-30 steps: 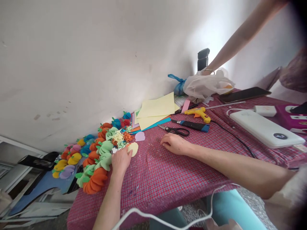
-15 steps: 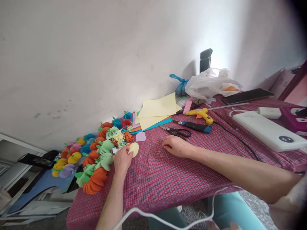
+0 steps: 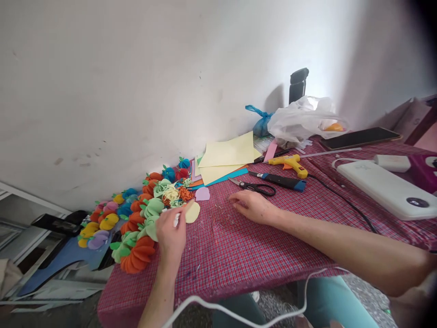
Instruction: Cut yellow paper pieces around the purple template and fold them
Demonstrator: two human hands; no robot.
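Observation:
My left hand (image 3: 171,237) is raised a little over the left part of the table, thumb and fingers pinched on a small white piece (image 3: 176,220). What exactly this piece is I cannot make out. Just right of those fingers lies a pale yellow round paper cutout (image 3: 193,212). A lilac paper cutout (image 3: 202,193) rests beyond it. My right hand (image 3: 253,207) lies on the tablecloth, fingers loosely bent and slightly apart, nothing seen in them. Black-handled scissors (image 3: 256,187) are just behind it. Folded-paper pumpkins (image 3: 138,255) in several colours stand left of my left hand.
Yellow sheets (image 3: 227,152) lie over coloured paper at the wall. To the right are a box cutter (image 3: 282,181), a yellow glue gun (image 3: 290,163) with its cord, a white power bank (image 3: 382,187), a phone (image 3: 362,138) and a plastic bag (image 3: 300,120). A white cable (image 3: 205,300) crosses in front.
My left hand has lifted off the yellow round cutout, and the white piece now shows between its fingers. My right hand's fingers have straightened slightly. The view has shifted a little.

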